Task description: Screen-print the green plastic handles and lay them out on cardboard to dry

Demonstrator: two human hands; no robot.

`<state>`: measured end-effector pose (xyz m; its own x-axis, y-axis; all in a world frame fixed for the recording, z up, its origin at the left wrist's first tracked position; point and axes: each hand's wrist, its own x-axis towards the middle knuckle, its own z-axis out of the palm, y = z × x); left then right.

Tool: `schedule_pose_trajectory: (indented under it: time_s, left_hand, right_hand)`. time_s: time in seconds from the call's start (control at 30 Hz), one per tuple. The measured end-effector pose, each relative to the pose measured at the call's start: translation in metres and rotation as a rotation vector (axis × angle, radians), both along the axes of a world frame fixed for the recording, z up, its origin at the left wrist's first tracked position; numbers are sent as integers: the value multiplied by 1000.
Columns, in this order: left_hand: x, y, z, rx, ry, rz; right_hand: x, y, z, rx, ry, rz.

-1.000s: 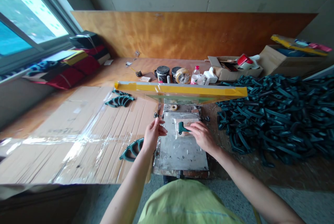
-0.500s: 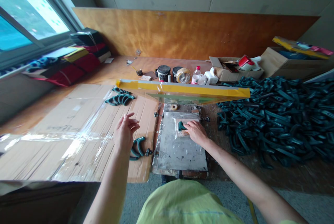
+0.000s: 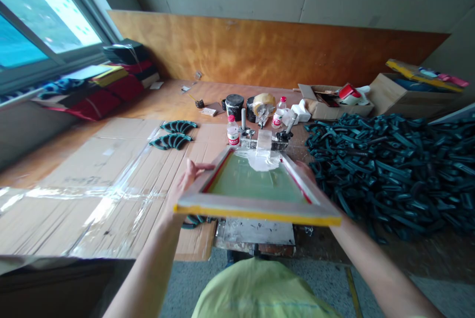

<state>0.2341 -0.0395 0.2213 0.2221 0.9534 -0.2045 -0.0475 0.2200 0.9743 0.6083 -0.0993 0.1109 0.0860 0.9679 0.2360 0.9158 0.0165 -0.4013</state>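
A screen printing frame (image 3: pixel 256 205) with yellow tape along its near edge slants over the grey metal plate (image 3: pixel 256 231). Its mesh (image 3: pixel 252 182) is green, and white paste (image 3: pixel 262 161) lies near the hinge end, where a pale flat blade (image 3: pixel 264 141) stands. My left hand (image 3: pixel 188 178) grips the frame's left side, fingertips along the rim. On the opposite side my right hand (image 3: pixel 306 171) holds the frame, its fingers mostly hidden behind the rim. The dark green curved part on the plate is now covered by the frame.
Dark green curved parts (image 3: pixel 172 141) lie in rows on cardboard (image 3: pixel 111 159) at left. A big pile of similar parts (image 3: pixel 374 174) covers the right side. Behind the hinge clamps (image 3: pixel 284 135) stand black tubs (image 3: pixel 234 106), bottles (image 3: pixel 233 132) and an open carton (image 3: pixel 334 103).
The frame has swung down from its raised position. My right hand has left the green part on the plate and moved to the frame's right side; my left hand has come to its left side.
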Motion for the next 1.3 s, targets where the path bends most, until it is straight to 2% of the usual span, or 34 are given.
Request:
schedule_pose_trajectory:
  time_s: [0.1, 0.17, 0.23, 0.3, 0.4, 0.47, 0.57, 0.67, 0.73, 0.83, 0.93, 1.07, 1.17, 1.23, 1.3]
  left_hand:
    - [-17, -30, -48, -201, 93, -88]
    - [-19, -40, -83, -230, 135, -76]
    - [-17, -43, -115, -213, 183, -51]
    - [-15, -42, -139, -189, 221, -38]
    - [-14, -40, -156, -193, 221, -43]
    - [-15, -40, -157, -210, 201, -54]
    - [-15, -42, -154, -232, 171, -30]
    - [-14, -44, -152, -240, 160, -2]
    - [-14, -44, -152, -233, 168, 6]
    - [-15, -43, -152, -202, 203, 0]
    - [-16, -43, -152, -178, 230, -37]
    - [-15, -43, -150, -180, 258, -48]
    - [-14, -44, -142, -187, 253, -51]
    - [-13, -44, -129, -210, 226, -57]
    - [-13, -43, -110, -232, 210, -69]
  right_hand:
    - [9, 21, 24, 81, 1, -147]
    - [-7, 42, 37, 146, -33, -84]
    - [-32, 63, 47, 142, -113, 47]
    - [-54, 80, 51, 27, -195, 116]
    - [-73, 85, 44, -210, -267, 107]
    - [-76, 73, 36, -247, -287, 123]
    - [-73, 41, 27, -170, -280, 306]
    - [-64, 15, 32, -164, -266, 524]
    - [-57, 13, 39, -196, -235, 599]
    - [-58, 23, 41, -191, -173, 527]
    - [-69, 22, 27, -74, -185, 392]
    - [-73, -3, 10, 18, -204, 480]
    - [-66, 2, 21, -7, -168, 502]
    - [-64, 23, 36, -21, -131, 401]
    - [-65, 52, 51, -43, -118, 261]
